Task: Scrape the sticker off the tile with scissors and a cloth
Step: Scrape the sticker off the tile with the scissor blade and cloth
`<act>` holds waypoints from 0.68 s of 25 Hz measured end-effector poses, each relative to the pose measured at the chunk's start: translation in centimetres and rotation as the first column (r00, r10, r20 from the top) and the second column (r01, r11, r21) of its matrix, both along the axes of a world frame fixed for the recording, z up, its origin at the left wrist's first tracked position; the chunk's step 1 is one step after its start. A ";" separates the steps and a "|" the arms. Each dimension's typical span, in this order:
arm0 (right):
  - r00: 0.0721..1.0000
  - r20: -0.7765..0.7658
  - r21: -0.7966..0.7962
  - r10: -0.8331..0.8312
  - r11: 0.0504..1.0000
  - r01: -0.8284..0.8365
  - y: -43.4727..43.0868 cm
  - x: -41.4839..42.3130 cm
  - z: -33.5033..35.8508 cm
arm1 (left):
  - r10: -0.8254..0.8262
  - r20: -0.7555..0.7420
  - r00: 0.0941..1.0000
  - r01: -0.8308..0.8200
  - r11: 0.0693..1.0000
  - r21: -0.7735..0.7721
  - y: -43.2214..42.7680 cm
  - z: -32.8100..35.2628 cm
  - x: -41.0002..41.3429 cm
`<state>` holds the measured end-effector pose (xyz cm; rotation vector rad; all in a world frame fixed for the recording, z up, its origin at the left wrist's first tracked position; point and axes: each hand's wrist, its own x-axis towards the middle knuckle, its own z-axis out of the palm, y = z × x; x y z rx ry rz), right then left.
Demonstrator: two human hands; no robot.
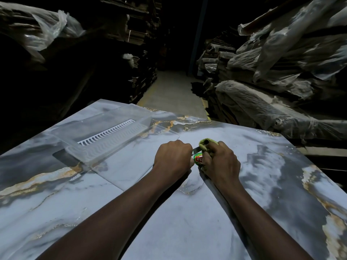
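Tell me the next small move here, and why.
Probably slide the scissors a little further under the edge of the sticker. The left hand grips them with the blade at the red-and-green sticker, not yet off the tile, while the right hand holds the cloth beside it.

The tile (187, 222) has a pale blue-grey marble print, clouded with dark grey and white and veined in gold. The sticker (198, 159) is green with a red band and white letters, and the cloth (203, 143) is yellow-green. The container (105, 147) is clear, its slotted insert (107, 133) white.
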<state>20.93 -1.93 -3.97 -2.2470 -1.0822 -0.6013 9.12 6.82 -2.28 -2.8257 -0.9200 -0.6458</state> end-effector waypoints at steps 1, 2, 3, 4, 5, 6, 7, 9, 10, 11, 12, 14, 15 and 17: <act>0.998 -0.064 0.030 -0.011 0.999 0.013 0.0 0.1 0.0 | 0.002 -0.007 1.000 -0.002 1.000 -0.008 0.0 -0.1 0.1; 0.996 -0.088 0.073 0.027 0.997 -0.020 -0.2 0.0 -0.1 | 0.004 -0.008 1.000 -0.005 1.000 -0.012 0.1 -0.1 0.1; 0.994 -0.057 0.108 0.097 0.990 -0.090 -0.6 -0.1 -0.2 | 0.006 -0.009 1.000 -0.006 1.000 -0.010 0.1 -0.1 0.2; 0.985 0.015 0.103 0.172 0.980 -0.173 -1.0 -0.3 -0.5 | 0.004 -0.007 1.000 -0.004 1.000 0.000 0.1 -0.1 0.3; 0.971 0.089 0.067 0.221 0.971 -0.227 -1.3 -0.5 -0.8 | 0.001 0.001 1.000 -0.001 1.000 0.012 0.1 -0.2 0.3; 0.964 0.133 0.037 0.230 0.971 -0.237 -1.2 -0.5 -1.0 | -0.001 0.008 1.000 0.000 1.000 0.023 0.1 -0.2 0.3; 0.970 0.141 0.020 0.198 0.979 -0.203 -0.9 -0.3 -0.8 | 0.001 0.011 1.000 -0.001 0.999 0.034 0.1 -0.3 0.3; 0.998 0.042 0.045 0.043 0.998 -0.045 -0.2 0.8 -0.3 | 0.004 0.004 1.000 -0.004 0.999 0.048 0.2 -0.3 0.3; 0.996 -0.081 0.089 -0.031 0.995 0.038 0.0 1.5 -0.2 | 0.004 -0.004 1.000 -0.004 0.999 0.048 0.2 -0.3 0.2; 0.977 -0.204 0.144 -0.055 0.986 0.085 0.0 1.8 -0.1 | 0.007 -0.006 1.000 -0.007 0.999 0.037 0.2 -0.4 0.2; 0.961 -0.275 0.213 -0.013 0.974 0.074 -0.1 1.9 -0.2 | 0.013 0.000 1.000 -0.013 1.000 0.017 0.3 -0.4 0.2; 0.961 -0.214 0.301 0.176 0.948 -0.107 -0.9 1.0 -0.3 | 0.021 0.032 0.999 -0.020 1.000 -0.025 0.4 -0.4 0.3; 0.954 -0.117 0.274 0.276 0.932 -0.236 -1.2 0.3 -0.5 | 0.019 0.052 0.998 -0.017 0.999 -0.036 0.5 -0.3 0.3; 0.942 0.013 0.153 0.334 0.931 -0.332 -1.1 0.0 -0.6 | 0.008 0.078 0.997 -0.005 0.999 -0.044 0.6 -0.3 0.1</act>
